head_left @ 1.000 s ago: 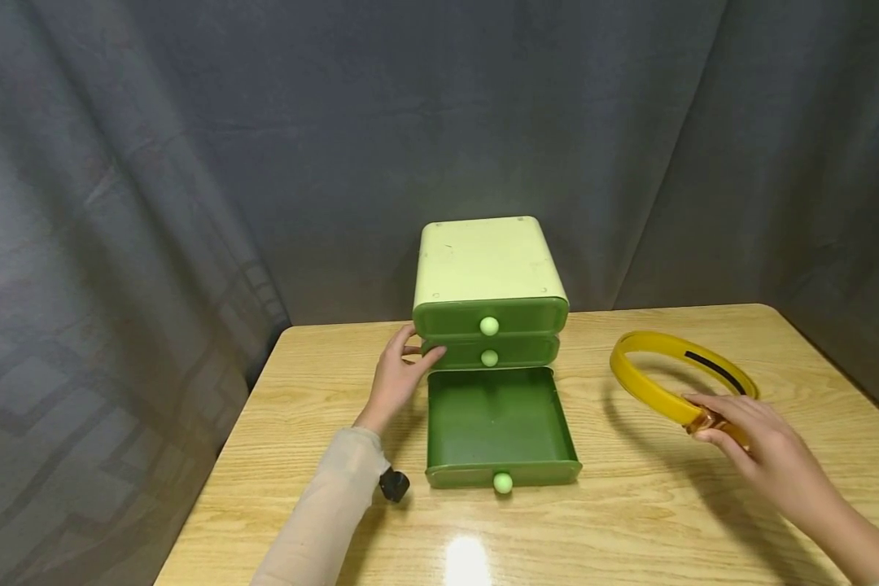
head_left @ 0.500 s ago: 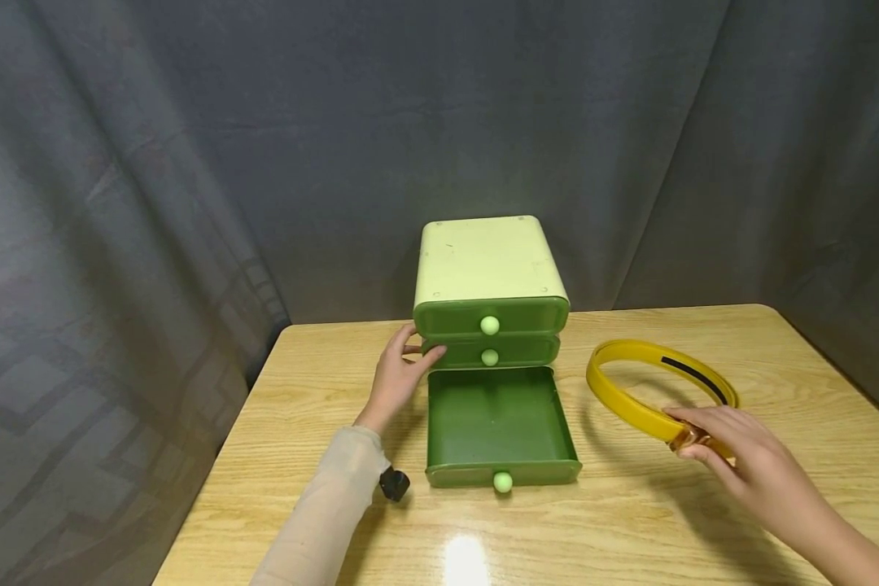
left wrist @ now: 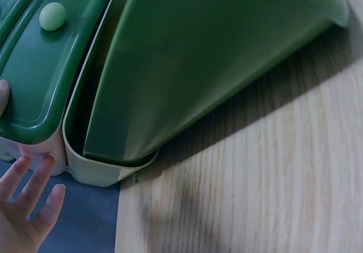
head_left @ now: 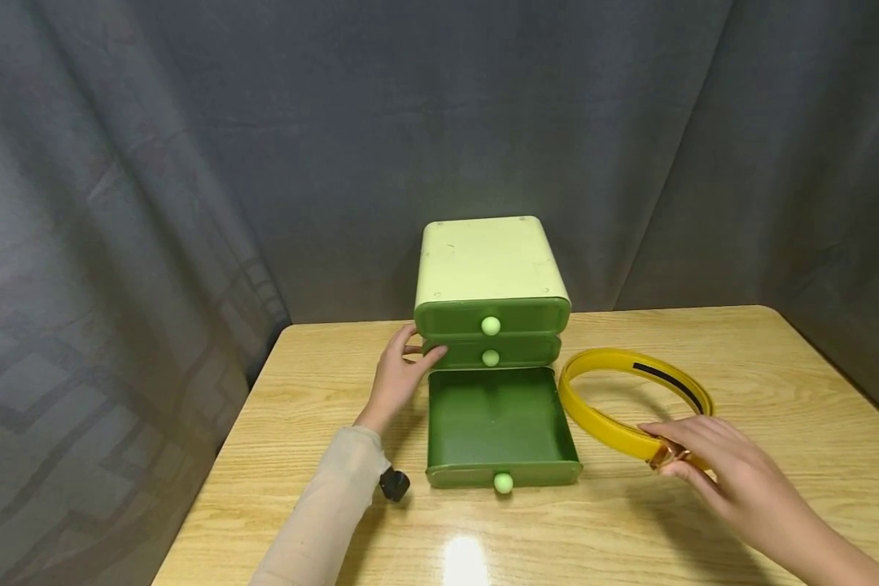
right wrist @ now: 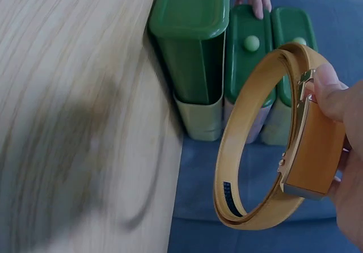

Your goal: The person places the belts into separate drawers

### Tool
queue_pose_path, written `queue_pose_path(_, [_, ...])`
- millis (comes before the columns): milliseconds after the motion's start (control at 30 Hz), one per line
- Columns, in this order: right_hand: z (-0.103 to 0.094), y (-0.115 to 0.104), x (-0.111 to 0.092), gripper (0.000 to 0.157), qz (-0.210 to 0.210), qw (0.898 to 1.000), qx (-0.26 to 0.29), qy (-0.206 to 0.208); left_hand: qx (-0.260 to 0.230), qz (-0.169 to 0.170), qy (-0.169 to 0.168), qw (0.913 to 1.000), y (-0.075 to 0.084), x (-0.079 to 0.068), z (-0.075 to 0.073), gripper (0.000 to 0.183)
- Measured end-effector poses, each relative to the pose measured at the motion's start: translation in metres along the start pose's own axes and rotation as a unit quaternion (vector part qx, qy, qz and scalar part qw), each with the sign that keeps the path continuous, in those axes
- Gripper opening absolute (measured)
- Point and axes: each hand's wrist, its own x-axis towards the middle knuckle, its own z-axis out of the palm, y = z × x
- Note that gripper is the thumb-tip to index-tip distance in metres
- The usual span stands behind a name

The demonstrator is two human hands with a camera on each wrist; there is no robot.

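Note:
A yellow belt [head_left: 615, 435], coiled into a loop, hangs above the table just right of the pulled-out bottom drawer [head_left: 504, 474]. My right hand [head_left: 732, 480] pinches it at its shiny buckle [right wrist: 315, 151], thumb on one side. The small drawer cabinet [head_left: 491, 259] has a pale top and green fronts with round knobs. On its left side rests my left hand [head_left: 395, 378], thumb against the edge of the middle drawer's front [head_left: 513, 352]. In the left wrist view its fingers [left wrist: 37, 185] are spread and fairly straight, touching the cabinet's side. Nothing lies in the bottom drawer.
The wooden table [head_left: 308, 382] extends on both sides of the cabinet. A grey curtain [head_left: 352, 163] hangs behind it and to the sides. Under my left wrist sits a small black piece [head_left: 394, 484]. The top and middle drawers are pushed in.
My right hand has carried the belt leftward and slightly lower, closer to the bottom drawer. My left hand and the cabinet have stayed in place.

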Motion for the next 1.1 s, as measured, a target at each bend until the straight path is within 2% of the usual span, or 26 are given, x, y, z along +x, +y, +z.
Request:
queue_pose_path(167, [0.001,-0.005,0.006,0.052,-0.018,1.0,0.015,-0.007,0.0,0.005,0.002,1.0,0.0,0.0,0.0,0.048])
queue_pose_path(433, [0.005,-0.014,0.015,0.047,-0.033,0.998,0.043,-0.023,-0.004,0.003,-0.001,1.0,0.001,0.0,0.0,0.05])
queue_pose_path(967, [0.026,-0.029,0.029,0.042,-0.089,0.993,0.083,-0.01,-0.002,0.002,0.003,1.0,-0.002,0.0,0.001,0.05])
queue_pose_path(1100, [0.03,-0.034,0.033,0.042,-0.088,0.992,0.091,-0.026,-0.002,0.004,0.002,1.0,-0.003,0.0,0.001,0.049])
